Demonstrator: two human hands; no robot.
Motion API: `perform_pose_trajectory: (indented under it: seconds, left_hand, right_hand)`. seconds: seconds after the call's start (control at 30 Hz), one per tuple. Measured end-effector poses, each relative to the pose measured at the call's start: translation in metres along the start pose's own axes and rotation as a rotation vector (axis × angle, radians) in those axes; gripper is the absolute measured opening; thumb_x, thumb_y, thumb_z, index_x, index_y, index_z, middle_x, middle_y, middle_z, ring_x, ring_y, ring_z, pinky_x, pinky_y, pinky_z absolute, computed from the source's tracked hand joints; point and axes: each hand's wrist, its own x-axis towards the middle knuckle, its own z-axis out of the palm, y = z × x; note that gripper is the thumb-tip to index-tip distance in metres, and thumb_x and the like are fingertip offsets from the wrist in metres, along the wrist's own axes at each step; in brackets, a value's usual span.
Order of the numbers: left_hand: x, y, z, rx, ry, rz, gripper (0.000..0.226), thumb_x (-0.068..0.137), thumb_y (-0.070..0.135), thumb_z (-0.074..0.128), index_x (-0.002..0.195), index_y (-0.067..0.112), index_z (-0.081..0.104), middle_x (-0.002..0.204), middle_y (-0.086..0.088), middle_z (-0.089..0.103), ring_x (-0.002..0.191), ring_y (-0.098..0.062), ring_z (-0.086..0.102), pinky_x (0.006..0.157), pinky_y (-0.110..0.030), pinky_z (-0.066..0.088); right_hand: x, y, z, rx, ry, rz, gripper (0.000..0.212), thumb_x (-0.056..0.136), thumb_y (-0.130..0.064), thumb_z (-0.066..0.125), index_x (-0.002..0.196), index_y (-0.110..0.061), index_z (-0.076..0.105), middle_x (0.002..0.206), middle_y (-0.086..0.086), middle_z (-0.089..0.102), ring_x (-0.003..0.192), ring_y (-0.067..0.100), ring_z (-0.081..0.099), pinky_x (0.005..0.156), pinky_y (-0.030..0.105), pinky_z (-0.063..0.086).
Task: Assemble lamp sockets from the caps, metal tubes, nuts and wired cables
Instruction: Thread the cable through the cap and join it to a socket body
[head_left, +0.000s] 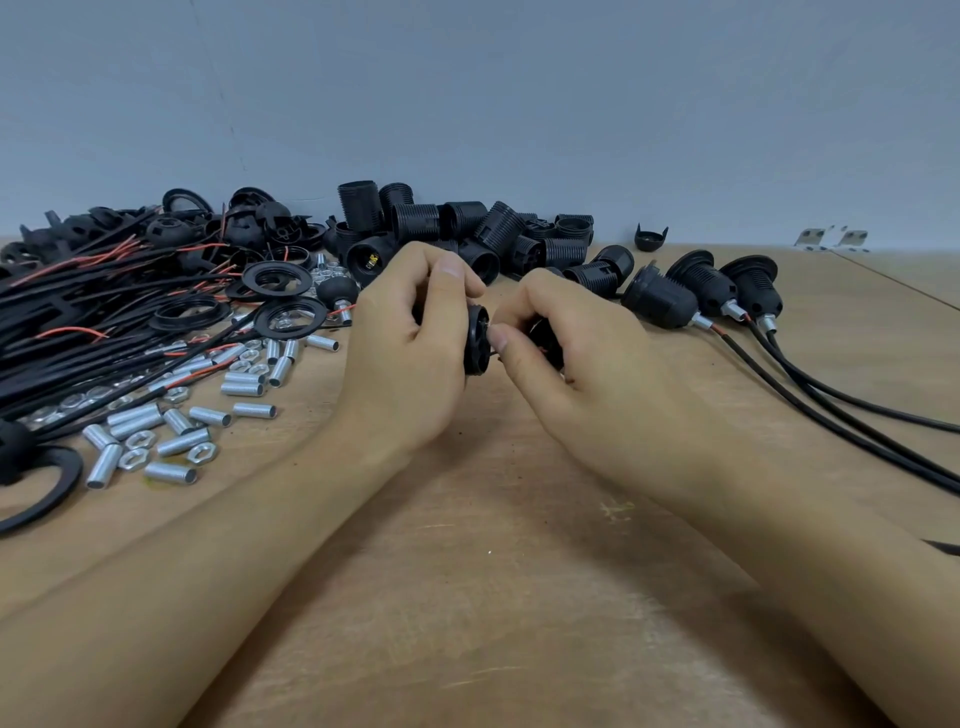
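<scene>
My left hand (410, 338) grips a black socket insert (477, 340) a little above the wooden table (467, 571), its face turned to the right. My right hand (566, 343) pinches thin wire ends against that face and also holds a black cap (548, 338), mostly hidden under its fingers. Metal tubes (208, 415) and hex nuts (137, 457) lie scattered at the left. Behind them a bundle of black and red wired cables (78, 322) stretches to the left edge. Loose caps (249, 228) sit at the back left.
A heap of threaded black socket bodies (467, 228) stands behind my hands. Three finished sockets (701, 291) with black cables (831, 410) lie at the right. Black rings (291, 317) lie among the parts, and a large ring (41, 488) sits at the left edge.
</scene>
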Motion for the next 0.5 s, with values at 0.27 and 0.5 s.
perform_pose_trajectory:
  seconds: [0.27, 0.5]
  left_hand:
    - [-0.001, -0.001, 0.0, 0.046, 0.001, 0.012, 0.024, 0.1, 0.019, 0.043, 0.08, 0.018, 0.057, 0.055, 0.008, 0.051, 0.046, -0.009, 0.045, 0.043, -0.024, 0.036]
    - [0.001, -0.002, -0.002, 0.059, 0.033, -0.014, 0.027, 0.1, 0.02, 0.043, 0.078, 0.022, 0.059, 0.058, 0.01, 0.053, 0.05, -0.015, 0.047, 0.048, -0.03, 0.035]
  right_hand:
    - [-0.001, -0.003, 0.0, 0.205, -0.095, 0.091, 0.012, 0.094, -0.028, 0.046, 0.095, -0.029, 0.034, 0.083, -0.01, 0.048, 0.072, 0.003, 0.047, 0.067, 0.023, 0.043]
    - [-0.001, 0.003, -0.014, 0.212, -0.193, 0.166, 0.028, 0.097, -0.016, 0.058, 0.12, -0.028, 0.05, 0.121, -0.004, 0.052, 0.1, 0.004, 0.053, 0.084, 0.02, 0.042]
